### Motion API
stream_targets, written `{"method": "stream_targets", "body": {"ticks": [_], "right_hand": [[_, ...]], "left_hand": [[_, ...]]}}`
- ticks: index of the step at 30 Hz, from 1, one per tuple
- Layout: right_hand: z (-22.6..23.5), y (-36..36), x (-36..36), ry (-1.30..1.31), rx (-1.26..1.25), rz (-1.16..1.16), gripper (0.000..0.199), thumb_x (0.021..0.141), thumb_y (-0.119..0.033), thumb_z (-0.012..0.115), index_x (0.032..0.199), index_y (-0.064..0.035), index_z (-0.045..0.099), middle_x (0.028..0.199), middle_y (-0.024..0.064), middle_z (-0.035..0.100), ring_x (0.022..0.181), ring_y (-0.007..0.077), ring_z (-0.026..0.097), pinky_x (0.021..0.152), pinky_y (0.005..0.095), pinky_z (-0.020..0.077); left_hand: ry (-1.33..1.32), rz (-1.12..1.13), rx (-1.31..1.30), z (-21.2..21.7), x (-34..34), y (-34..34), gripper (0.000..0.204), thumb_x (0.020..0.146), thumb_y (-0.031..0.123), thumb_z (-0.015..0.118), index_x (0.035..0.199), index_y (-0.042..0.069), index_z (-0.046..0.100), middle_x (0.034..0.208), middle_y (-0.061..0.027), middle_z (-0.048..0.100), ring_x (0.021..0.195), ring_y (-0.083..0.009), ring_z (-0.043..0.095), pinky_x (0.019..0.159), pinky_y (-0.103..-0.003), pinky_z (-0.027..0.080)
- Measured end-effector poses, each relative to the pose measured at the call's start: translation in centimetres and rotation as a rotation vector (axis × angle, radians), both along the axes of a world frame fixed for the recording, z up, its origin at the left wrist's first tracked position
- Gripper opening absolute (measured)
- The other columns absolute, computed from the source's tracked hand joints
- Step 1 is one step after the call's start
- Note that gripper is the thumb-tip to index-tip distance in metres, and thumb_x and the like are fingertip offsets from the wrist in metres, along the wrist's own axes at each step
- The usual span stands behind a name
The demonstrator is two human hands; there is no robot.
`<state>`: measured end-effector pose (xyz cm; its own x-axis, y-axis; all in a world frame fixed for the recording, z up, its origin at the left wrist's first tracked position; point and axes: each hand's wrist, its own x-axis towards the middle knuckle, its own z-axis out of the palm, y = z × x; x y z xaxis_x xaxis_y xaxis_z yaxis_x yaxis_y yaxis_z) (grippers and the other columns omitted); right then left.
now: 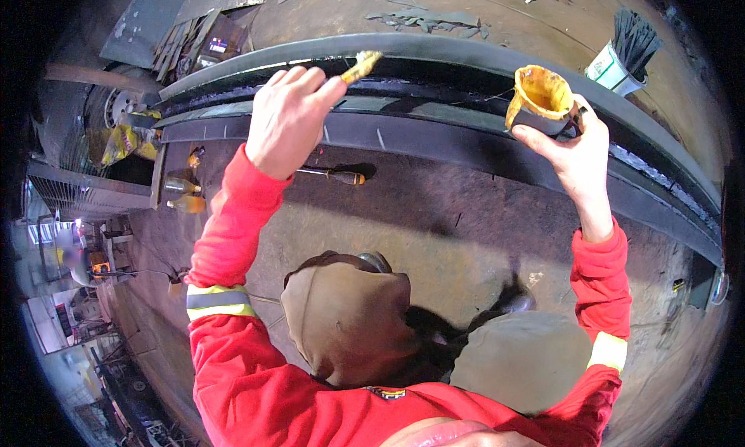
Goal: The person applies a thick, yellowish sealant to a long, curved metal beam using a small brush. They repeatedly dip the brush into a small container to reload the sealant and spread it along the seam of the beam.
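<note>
My left hand (289, 119) is closed round a small brush (362, 65), its yellow-stained, pale end pointing up and right over a long dark steel beam (442, 140). With my right hand (573, 154) I grip a cup (518, 98), dark outside and thickly coated yellow at the rim and inside. The thumb lies along its near side, and most of the other fingers are hidden behind it. The cup is held above the right part of the beam. A gap separates brush and cup. The beam has a dark, glossy recess running along its length.
A screwdriver (345, 177) with an orange and black handle lies on the floor, near two bottles (186, 204). Far right stands a white bucket (608, 69) full of dark rods. Metal plates (142, 25) lean at far left. My knees (349, 319) are below the beam.
</note>
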<state>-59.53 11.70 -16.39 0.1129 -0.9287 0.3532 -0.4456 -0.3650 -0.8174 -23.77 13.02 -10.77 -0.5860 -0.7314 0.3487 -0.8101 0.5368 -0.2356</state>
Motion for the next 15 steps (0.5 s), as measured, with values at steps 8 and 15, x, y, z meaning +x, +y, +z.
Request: {"method": "stream_targets", "body": {"ticks": [8,15], "right_hand": [[0.5,1.6,-0.7,0.014,-0.073,-0.007,0.056,0.066,-0.022,0.096,0.107,0.0005,0.066,0.097,0.0064,0.07,0.091,0.013,0.065,0.085,0.0294,0.0518],[-0.1,4.1,-1.4,-0.069,-0.035,-0.029,0.056,0.062,-0.017,0.097,0.105,-0.0025,0.064,0.092,0.002,0.064,0.085,0.0109,0.057,0.081,0.0262,0.0469]], "left_hand": [[0.173,0.218,0.035,2.4,1.7,-1.0,0.017,0.08,0.008,0.073,0.095,0.003,0.066,0.087,-0.016,0.069,0.084,-0.0358,0.069,0.072,-0.041,0.053],[0.166,0.126,0.418,3.8,-2.2,-5.4,0.015,0.08,0.008,0.074,0.093,0.003,0.068,0.082,-0.0133,0.069,0.075,-0.0262,0.065,0.072,-0.033,0.05]]}}
